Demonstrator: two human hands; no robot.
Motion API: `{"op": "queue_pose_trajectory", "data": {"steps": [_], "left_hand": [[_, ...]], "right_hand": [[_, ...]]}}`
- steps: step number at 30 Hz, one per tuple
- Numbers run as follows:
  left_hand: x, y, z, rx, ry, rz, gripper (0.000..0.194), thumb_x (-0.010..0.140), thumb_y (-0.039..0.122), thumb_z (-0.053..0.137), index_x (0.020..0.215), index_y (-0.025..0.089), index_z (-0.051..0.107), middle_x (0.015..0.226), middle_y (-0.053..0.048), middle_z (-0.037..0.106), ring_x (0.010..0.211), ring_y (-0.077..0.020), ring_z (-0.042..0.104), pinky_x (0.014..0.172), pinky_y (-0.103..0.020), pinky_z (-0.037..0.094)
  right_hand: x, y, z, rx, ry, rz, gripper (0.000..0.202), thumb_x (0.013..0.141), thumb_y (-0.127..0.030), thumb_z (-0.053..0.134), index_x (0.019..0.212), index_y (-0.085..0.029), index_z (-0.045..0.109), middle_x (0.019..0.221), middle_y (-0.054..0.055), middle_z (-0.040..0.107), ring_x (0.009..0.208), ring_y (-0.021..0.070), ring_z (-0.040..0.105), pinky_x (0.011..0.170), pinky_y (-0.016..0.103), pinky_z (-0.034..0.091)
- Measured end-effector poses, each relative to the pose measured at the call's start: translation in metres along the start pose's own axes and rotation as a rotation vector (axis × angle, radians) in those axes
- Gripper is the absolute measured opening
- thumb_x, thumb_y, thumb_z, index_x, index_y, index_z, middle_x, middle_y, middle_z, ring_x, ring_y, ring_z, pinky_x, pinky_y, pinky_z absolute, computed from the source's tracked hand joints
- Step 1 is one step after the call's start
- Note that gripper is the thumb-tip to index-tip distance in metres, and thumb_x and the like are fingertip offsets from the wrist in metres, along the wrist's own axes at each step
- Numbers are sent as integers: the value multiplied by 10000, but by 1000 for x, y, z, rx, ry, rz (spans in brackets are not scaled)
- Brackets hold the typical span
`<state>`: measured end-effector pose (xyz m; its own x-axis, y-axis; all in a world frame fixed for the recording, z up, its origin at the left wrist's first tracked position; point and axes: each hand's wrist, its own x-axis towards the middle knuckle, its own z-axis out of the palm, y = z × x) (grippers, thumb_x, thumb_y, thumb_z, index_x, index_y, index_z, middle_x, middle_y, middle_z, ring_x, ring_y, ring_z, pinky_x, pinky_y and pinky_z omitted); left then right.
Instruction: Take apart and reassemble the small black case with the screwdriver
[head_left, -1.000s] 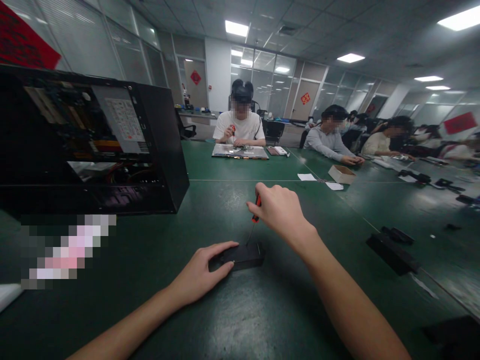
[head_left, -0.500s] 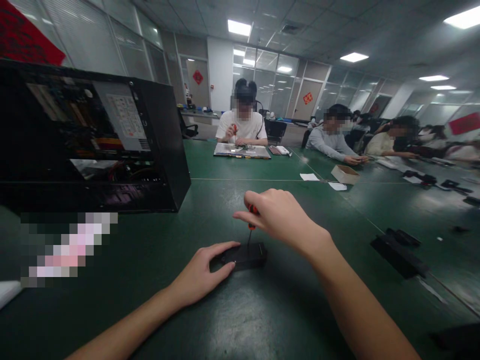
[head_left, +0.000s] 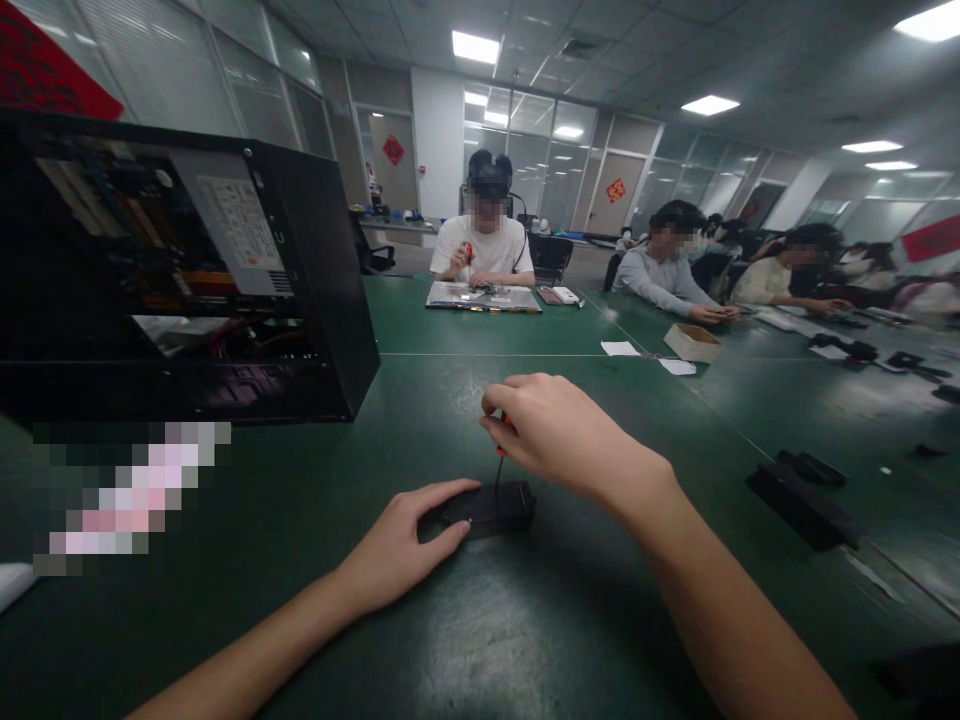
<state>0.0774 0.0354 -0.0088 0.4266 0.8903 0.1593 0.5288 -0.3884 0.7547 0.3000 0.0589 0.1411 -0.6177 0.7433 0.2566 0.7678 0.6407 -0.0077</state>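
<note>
A small black box-shaped device (head_left: 499, 510) lies on the green table (head_left: 480, 640). My left hand (head_left: 405, 545) grips its left end, thumb along the near side and fingers along the far side. Above the device, my right hand (head_left: 544, 430) is wrapped around the red-orange and black handle of a screwdriver (head_left: 502, 448). The screwdriver stands almost upright, its thin shaft reaching down to the top of the device. Whether the tip sits in a screw is too small to tell.
An open black computer case (head_left: 322, 280) stands at left, with a blurred-out item in front of it. Black parts (head_left: 802, 505) lie at right. Across the table a person works with a screwdriver over a flat panel (head_left: 450, 296). A cardboard box (head_left: 691, 343) and papers lie farther right.
My right thumb and fingers have closed in around the screwdriver handle, and the wrist has turned a little. My left hand and the device stay in place.
</note>
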Motion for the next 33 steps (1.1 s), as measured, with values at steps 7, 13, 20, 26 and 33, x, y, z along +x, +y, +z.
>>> {"op": "queue_pose_trajectory", "data": {"steps": [7, 13, 20, 26, 33], "left_hand": [[0, -4, 1, 9, 1, 4, 455, 946, 379, 649, 1386, 269, 685, 1364, -35, 733, 1246, -282, 695, 1113, -419, 527], [0, -4, 0, 32, -11, -19, 469, 951, 399, 646, 1404, 283, 676, 1402, -38, 712, 1297, -292, 665, 1157, -440, 492], [-1, 0, -1, 11, -14, -34, 470, 935, 377, 656, 1397, 292, 685, 1372, -40, 729, 1242, -289, 696, 1120, -422, 521], [-2, 2, -2, 12, -31, -69, 465, 940, 407, 658, 1387, 284, 686, 1366, -42, 730, 1255, -298, 682, 1120, -432, 512], [-3, 3, -2, 15, -32, -96, 475, 926, 391, 659, 1389, 285, 682, 1380, -50, 720, 1272, -323, 667, 1153, -481, 479]], "right_hand": [[-8, 3, -7, 208, -69, -205, 332, 879, -108, 603, 1197, -173, 675, 1180, 84, 642, 960, 190, 623, 788, 294, 443], [-2, 4, 1, 130, -2, -92, 167, 987, -176, 549, 1088, -146, 679, 1072, 93, 677, 940, 207, 623, 791, 318, 428], [-5, 11, -3, 276, -62, -123, 255, 910, -164, 634, 1162, -175, 667, 1136, 82, 668, 970, 196, 626, 803, 299, 437], [-5, 12, -4, 330, -80, -175, 276, 901, -59, 582, 1135, -180, 664, 1150, 65, 646, 987, 173, 605, 832, 281, 437], [-2, 7, -4, 219, -45, -69, 170, 1021, -283, 587, 1114, -166, 669, 1041, 82, 692, 939, 215, 630, 799, 327, 444]]}}
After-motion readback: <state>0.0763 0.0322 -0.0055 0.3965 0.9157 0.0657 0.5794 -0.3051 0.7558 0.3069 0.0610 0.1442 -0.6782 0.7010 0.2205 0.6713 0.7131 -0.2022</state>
